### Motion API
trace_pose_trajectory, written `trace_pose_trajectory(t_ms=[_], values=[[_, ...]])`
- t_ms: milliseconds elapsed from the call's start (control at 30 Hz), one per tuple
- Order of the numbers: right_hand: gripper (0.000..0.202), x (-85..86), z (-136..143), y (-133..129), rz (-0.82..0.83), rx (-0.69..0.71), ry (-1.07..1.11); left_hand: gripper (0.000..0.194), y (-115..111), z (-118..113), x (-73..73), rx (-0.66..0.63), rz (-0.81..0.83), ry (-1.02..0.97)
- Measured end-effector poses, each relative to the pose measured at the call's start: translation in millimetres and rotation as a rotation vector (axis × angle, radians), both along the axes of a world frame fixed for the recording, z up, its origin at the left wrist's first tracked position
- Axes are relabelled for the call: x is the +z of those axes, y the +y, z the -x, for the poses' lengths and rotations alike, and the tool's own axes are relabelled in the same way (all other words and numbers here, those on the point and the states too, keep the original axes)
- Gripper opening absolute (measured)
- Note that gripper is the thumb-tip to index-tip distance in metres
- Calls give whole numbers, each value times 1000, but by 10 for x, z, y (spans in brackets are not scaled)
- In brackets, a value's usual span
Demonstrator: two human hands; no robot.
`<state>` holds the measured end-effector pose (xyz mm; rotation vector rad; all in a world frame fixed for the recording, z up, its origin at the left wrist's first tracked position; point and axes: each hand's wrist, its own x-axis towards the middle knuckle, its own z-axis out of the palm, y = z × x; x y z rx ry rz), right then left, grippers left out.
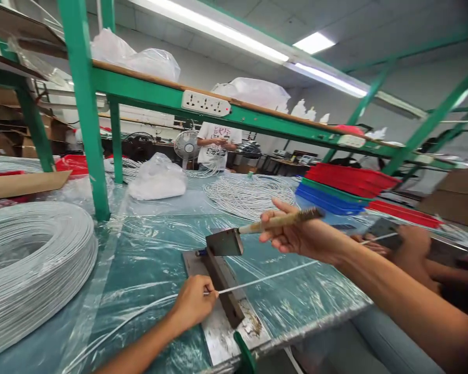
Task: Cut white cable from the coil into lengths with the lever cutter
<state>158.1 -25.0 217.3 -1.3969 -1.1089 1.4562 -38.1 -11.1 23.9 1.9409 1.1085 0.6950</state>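
My left hand [197,298] pinches a white cable [253,283] between thumb and fingers, at the edge of a dark metal bar. The cable lies across that bar and runs off to the right. The bar belongs to a lever cutter [226,242] on a metal base plate [253,327]; its wide blade is tilted up at the far end. My right hand [284,234] loosely holds the cutter's wooden handle [292,219], which lies across the palm between thumb and half-curled fingers. The handle is raised, with its tip past the hand.
A big coil of white cable [42,270] stands at left, looser cable [249,195] behind. Red and blue trays [335,195] are stacked right of that. A co-worker's hands [411,244] are at the right. A green post [81,104] and shelf [152,92] rise over the plastic-covered table.
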Motion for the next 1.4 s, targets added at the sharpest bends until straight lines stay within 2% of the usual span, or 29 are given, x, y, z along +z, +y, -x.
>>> trace_pose_trajectory(t_ms=[100, 167, 233, 367, 467, 567, 733, 867, 1100, 1200, 1400], values=[[20, -202, -80, -372, -3, 45, 78, 23, 63, -17, -41, -29, -16, 1], [18, -316, -108, -545, 0, 22, 86, 31, 87, -21, -44, -26, -35, 23], [26, -386, -111, -667, 34, -17, 85, 32, 85, -18, -17, -26, -59, 52], [48, -425, -88, -810, 122, -49, 108, 22, 25, -27, 79, -59, -160, 188], [55, -449, -76, -877, 177, -35, 109, 22, -14, -76, 102, -70, -216, 264], [51, -498, -60, -932, 204, -47, 94, 21, -4, -133, 69, -83, -191, 216], [28, -589, -7, -995, 284, -29, 79, 18, 94, -181, -29, -91, -93, 78], [8, -639, 48, -1005, 331, -51, 12, 39, 200, -245, -156, -28, -36, -25], [7, -661, 81, -985, 388, -14, -89, 48, 360, -367, -383, 56, 66, -137], [10, -704, 86, -1018, 374, -14, -166, 49, 388, -390, -405, 72, 94, -168], [11, -927, 61, -1125, 290, 17, -291, 48, 409, -391, -380, 73, 129, -198]])
